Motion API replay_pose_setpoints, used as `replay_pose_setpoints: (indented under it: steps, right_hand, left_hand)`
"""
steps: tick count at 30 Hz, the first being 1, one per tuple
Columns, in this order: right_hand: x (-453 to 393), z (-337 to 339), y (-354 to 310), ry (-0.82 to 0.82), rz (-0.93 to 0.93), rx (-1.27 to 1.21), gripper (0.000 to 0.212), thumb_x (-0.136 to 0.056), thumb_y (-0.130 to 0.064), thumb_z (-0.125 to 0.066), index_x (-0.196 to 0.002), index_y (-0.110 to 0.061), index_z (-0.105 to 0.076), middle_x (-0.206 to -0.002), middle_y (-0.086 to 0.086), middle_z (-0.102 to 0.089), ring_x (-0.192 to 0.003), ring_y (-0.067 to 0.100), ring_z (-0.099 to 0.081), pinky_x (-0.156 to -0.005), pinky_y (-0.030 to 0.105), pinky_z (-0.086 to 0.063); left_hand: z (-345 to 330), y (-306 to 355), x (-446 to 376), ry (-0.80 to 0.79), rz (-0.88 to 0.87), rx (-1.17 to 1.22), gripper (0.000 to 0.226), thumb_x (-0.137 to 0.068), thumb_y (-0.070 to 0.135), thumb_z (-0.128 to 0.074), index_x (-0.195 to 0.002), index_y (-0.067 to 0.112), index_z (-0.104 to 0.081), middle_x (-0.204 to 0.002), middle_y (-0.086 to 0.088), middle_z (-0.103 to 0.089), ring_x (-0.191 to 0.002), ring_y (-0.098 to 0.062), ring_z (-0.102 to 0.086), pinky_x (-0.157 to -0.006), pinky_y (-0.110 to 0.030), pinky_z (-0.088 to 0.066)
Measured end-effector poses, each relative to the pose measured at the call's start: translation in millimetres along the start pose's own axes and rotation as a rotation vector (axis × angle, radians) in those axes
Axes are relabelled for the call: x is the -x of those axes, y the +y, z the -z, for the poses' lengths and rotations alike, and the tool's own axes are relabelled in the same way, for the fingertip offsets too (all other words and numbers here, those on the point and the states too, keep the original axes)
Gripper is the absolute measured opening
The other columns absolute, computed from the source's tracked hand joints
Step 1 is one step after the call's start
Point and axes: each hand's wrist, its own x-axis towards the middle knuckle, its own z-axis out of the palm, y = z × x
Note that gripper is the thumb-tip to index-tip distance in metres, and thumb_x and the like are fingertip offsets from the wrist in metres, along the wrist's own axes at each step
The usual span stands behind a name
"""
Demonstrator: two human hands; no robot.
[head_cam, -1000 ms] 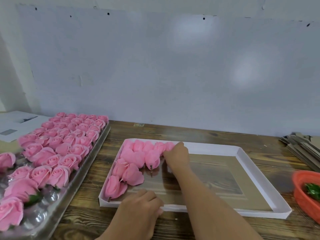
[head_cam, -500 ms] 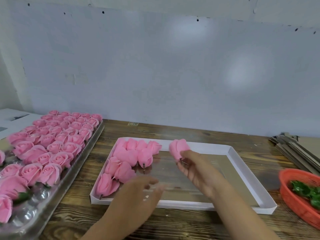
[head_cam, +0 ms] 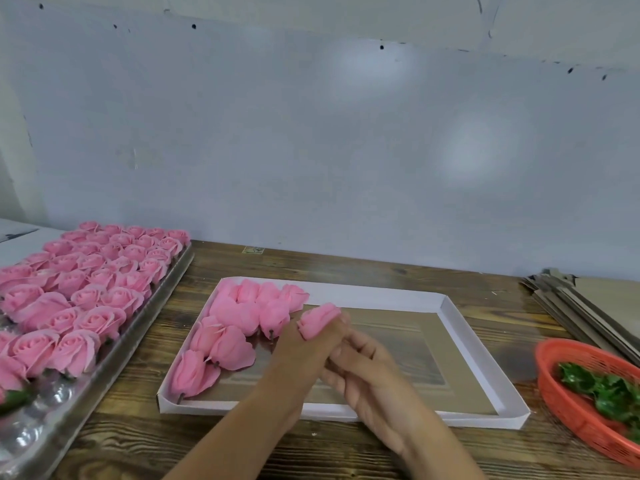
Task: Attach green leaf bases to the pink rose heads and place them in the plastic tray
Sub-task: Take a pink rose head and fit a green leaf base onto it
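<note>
Left hand (head_cam: 304,348) grip clamps rose head (head_cam: 320,320), right hand (head_cam: 367,372) grip unclear; squeezing may crush petals, leaf bases (head_cam: 602,389) at 3 o'clock.

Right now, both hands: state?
Left hand: grips the pink rose head.
Right hand: fingers curled against the left hand; whether it holds anything cannot be told.
</note>
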Motion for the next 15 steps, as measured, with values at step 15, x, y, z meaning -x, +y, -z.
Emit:
replay_pose_setpoints:
  steps: [15]
  right_hand:
    - [5, -9, 5, -0.005, -0.046, -0.055, 0.027, -0.089, -0.008, -0.062, -0.111, 0.004, -0.071, -0.104, 0.028, -0.065, -0.085, 0.027, -0.066, -0.075, 0.031, -0.059]
  left_hand:
    - [3, -2, 11, -0.066, 0.051, 0.188, 0.056, -0.055, 0.053, -0.079, -0.093, 0.012, -0.078, -0.097, -0.016, -0.075, -0.087, -0.024, -0.072, -0.084, -0.040, -0.058]
